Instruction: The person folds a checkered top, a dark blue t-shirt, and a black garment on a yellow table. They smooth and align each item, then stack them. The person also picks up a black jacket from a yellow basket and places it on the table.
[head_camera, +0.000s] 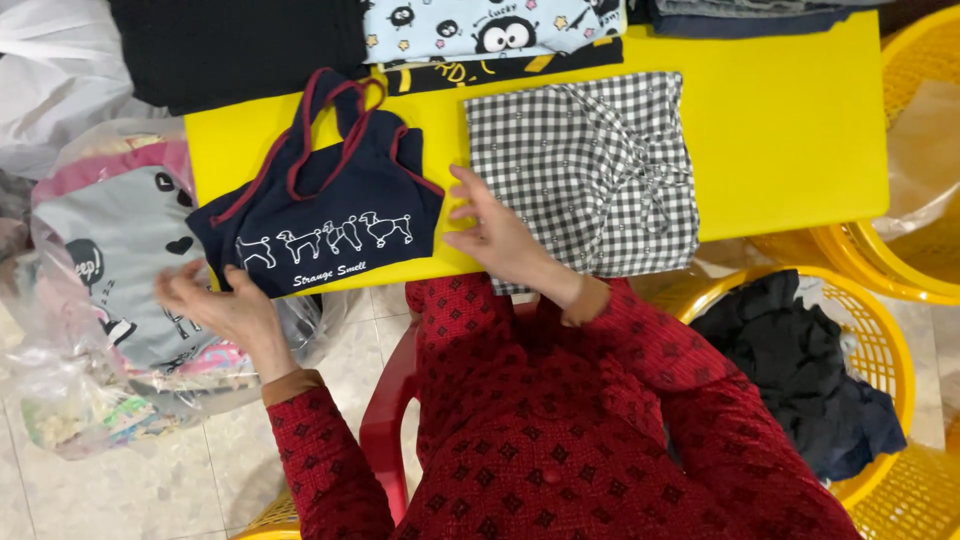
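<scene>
Yellow table: your left hand, fingers spread, touches the folded navy red-trimmed top's lower-left corner; your right hand lies flat, gripping nothing, just right of that top, on the black-and-white checked garment.

Two folded garments at the tabletop's near edge

Navy tank top: folded flat, red-trimmed straps pointing toward the far edge, white line-drawn animals and white lettering on its front, lower-left corner hanging over the near-left corner of the yellow tabletop. Left hand touches that overhanging corner. Black-and-white checked garment: folded to a rough rectangle, slightly creased, just right of the tank top, its bottom edge past the near edge. Right hand lies flat on its left side.
</scene>
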